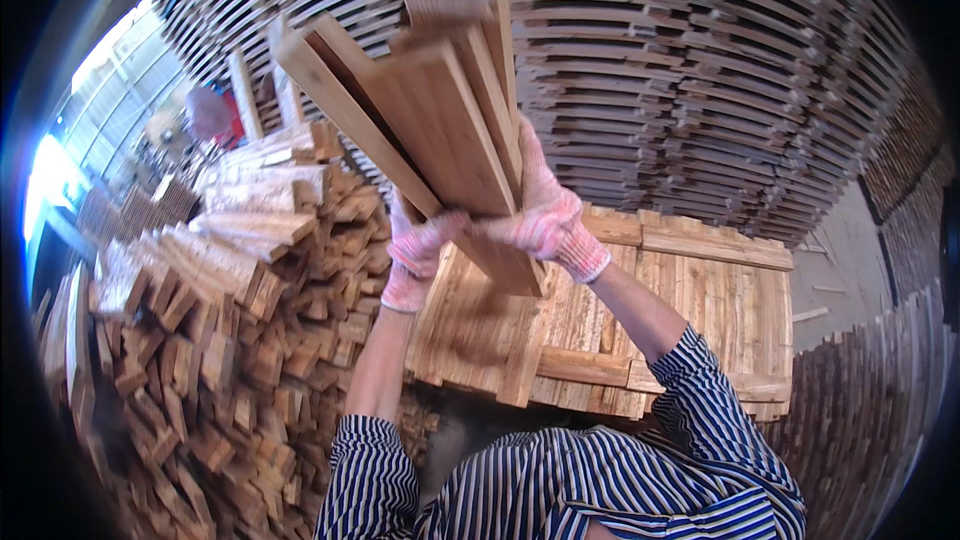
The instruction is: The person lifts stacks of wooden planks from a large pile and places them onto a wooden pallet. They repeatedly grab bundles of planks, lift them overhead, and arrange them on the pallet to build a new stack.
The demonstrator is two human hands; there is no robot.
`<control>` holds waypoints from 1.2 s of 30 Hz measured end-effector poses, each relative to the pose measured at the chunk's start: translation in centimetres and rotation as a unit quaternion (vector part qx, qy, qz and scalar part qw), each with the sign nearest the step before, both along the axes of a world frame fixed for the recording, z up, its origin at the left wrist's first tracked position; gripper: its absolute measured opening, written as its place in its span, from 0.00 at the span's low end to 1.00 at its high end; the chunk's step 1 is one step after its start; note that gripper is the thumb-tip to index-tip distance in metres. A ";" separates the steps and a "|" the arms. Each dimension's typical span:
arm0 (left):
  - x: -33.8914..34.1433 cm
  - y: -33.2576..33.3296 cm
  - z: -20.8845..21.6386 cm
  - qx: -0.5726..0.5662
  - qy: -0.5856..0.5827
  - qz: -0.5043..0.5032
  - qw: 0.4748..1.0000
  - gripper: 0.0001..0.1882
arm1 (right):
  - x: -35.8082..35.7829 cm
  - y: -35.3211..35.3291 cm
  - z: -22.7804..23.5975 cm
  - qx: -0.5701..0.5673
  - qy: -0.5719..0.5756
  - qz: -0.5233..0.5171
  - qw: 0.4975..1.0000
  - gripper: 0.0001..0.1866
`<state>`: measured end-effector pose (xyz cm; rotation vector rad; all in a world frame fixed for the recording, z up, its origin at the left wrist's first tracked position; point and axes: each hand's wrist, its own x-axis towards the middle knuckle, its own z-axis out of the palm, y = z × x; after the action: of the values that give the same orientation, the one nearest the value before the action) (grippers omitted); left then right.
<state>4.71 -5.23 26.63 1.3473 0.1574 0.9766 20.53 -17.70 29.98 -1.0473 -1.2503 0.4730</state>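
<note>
We are holding bundle of wooden boards (445, 125) aloft, above neat board stack (690, 300). Gloved left hand (412, 258) is clasping bundle's left side, gloved right hand (557, 220) clasping right side; fingers of both are gripping wood toward end nearest us. Jumbled lumber pile (250, 350) is lying at our left.

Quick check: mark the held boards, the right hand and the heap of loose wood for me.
Held boards (440, 120): head view, on the broad face of one board.
Right hand (550, 215): head view, on its gloved middle.
Heap of loose wood (218, 360): head view, on the board ends mid-heap.
</note>
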 end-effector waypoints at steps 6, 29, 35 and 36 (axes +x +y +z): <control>1.3 0.7 -6.8 0.001 0.056 -0.075 0.996 0.62 | 1.4 -0.1 -12.1 -0.122 0.169 0.034 0.977 0.69; 32.6 -21.4 -27.0 -0.292 0.414 -0.227 0.832 0.38 | 18.9 -32.3 -20.9 -0.412 0.074 -0.417 0.807 0.56; 33.6 -24.8 -28.9 -0.161 0.483 -0.194 0.838 0.48 | 17.5 -34.1 -22.5 -0.606 -0.211 -0.464 0.611 0.51; 33.1 -24.1 -29.2 -0.172 0.472 -0.186 0.845 0.48 | 16.5 -33.6 -23.8 -0.575 -0.265 -0.505 0.587 0.49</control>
<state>37.85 -29.35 -2.56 1.3441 0.7498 -0.1166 37.08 -51.27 6.18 -2.9480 -0.4358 -0.0464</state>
